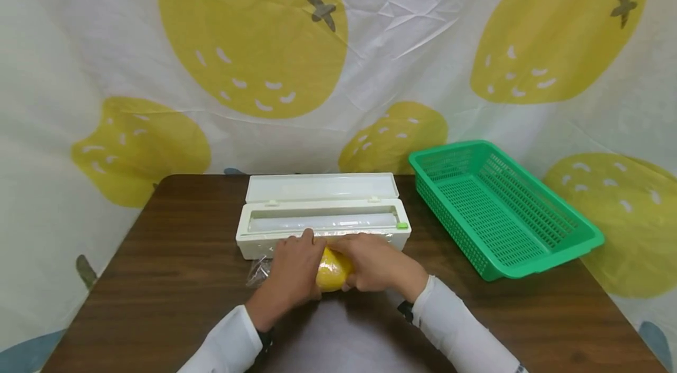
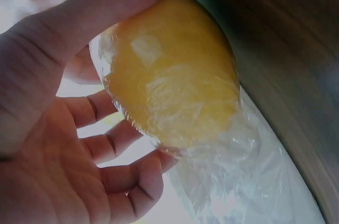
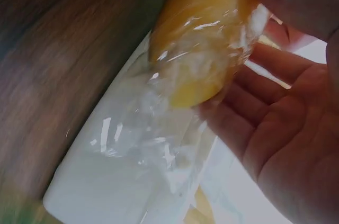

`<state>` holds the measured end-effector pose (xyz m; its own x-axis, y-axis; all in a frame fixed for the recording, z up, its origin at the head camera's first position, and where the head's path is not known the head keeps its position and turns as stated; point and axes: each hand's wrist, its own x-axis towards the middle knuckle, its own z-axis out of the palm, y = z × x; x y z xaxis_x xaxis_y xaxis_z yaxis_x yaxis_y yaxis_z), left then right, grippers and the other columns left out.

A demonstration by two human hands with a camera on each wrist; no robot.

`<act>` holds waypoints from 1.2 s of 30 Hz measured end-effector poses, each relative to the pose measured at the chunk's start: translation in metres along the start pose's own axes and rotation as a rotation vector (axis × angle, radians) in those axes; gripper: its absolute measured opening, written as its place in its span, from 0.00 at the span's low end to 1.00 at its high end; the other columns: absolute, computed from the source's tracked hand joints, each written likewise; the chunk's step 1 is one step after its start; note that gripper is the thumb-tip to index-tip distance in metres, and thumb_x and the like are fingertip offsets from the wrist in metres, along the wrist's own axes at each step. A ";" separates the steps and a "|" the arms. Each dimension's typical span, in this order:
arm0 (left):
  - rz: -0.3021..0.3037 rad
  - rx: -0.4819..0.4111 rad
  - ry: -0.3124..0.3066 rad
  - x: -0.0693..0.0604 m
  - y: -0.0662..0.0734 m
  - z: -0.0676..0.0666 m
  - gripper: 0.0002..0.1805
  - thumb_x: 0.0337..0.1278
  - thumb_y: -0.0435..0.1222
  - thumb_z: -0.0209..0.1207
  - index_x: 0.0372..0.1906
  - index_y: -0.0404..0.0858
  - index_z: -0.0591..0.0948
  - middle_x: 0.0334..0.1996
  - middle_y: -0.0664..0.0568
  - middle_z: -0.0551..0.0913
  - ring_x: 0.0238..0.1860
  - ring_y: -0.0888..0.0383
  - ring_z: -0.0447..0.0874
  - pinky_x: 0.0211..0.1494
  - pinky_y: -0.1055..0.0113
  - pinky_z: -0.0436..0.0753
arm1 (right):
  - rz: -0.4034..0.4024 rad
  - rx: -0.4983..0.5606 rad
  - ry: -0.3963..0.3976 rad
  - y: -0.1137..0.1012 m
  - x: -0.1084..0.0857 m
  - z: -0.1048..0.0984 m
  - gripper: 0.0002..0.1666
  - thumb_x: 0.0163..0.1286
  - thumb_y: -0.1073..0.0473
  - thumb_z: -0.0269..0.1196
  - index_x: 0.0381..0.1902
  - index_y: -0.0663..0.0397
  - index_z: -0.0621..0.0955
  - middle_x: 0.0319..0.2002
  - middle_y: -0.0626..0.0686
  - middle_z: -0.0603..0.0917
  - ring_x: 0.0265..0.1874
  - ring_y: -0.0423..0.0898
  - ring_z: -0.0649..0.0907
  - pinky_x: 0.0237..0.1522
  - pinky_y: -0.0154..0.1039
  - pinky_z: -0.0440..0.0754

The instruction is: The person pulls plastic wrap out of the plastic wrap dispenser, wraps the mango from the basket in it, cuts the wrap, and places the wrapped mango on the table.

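A smooth, rounded yellow fruit [image 1: 334, 269], wrapped in clear cling film [image 2: 222, 176], is held between both hands in front of the dispenser. My left hand [image 1: 296, 267] grips its left side, the thumb laid across it in the left wrist view. From the other side my right hand [image 1: 378, 261] grips it, with thumb and fingers around the wrapped surface. Loose film bunches at the fruit's ends, and a piece trails at the left. Right behind the hands stands a white cling film dispenser [image 1: 322, 208], lid raised, with a film roll [image 1: 322, 222] inside.
A green perforated plastic basket [image 1: 555, 258] stands at the right of the brown wooden table [image 1: 174, 267]. Behind the table hangs a white cloth [image 1: 402, 56] printed with yellow lemons. A small green piece [image 1: 402, 225] sits on the dispenser's front right edge.
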<state>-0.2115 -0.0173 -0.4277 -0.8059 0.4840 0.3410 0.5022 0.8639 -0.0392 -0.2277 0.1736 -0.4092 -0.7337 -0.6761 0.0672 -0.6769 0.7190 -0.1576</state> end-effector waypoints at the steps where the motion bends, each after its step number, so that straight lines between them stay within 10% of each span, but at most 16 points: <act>1: 0.003 -0.011 -0.010 0.000 -0.001 -0.001 0.40 0.11 0.49 0.82 0.42 0.39 0.79 0.32 0.48 0.74 0.28 0.47 0.78 0.34 0.52 0.77 | 0.002 0.013 0.007 0.000 -0.001 0.000 0.48 0.45 0.53 0.82 0.66 0.41 0.76 0.52 0.42 0.85 0.43 0.41 0.83 0.50 0.42 0.82; 20: -0.025 -0.173 -0.130 0.004 -0.012 -0.007 0.39 0.11 0.48 0.85 0.39 0.40 0.79 0.31 0.50 0.73 0.27 0.49 0.75 0.32 0.53 0.76 | -0.028 -0.247 0.207 -0.023 -0.020 0.007 0.20 0.52 0.51 0.79 0.39 0.46 0.82 0.42 0.43 0.87 0.34 0.45 0.86 0.36 0.41 0.85; 29: -0.002 -0.241 -0.207 0.012 -0.018 -0.014 0.33 0.10 0.47 0.86 0.32 0.40 0.82 0.25 0.53 0.76 0.26 0.54 0.74 0.32 0.56 0.77 | 0.046 -0.267 0.164 -0.033 -0.023 0.015 0.46 0.48 0.44 0.81 0.61 0.56 0.77 0.58 0.53 0.82 0.53 0.51 0.84 0.49 0.45 0.86; 36: -0.011 -0.255 -0.246 0.014 -0.018 -0.017 0.31 0.17 0.49 0.85 0.30 0.40 0.80 0.25 0.52 0.76 0.26 0.53 0.74 0.31 0.56 0.76 | 0.029 -0.287 0.294 -0.029 -0.017 0.023 0.41 0.45 0.49 0.83 0.55 0.57 0.81 0.53 0.50 0.84 0.55 0.48 0.80 0.51 0.40 0.85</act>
<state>-0.2265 -0.0285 -0.4066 -0.8474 0.5209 0.1029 0.5304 0.8214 0.2099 -0.1937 0.1607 -0.4283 -0.7098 -0.6100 0.3523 -0.6141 0.7808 0.1148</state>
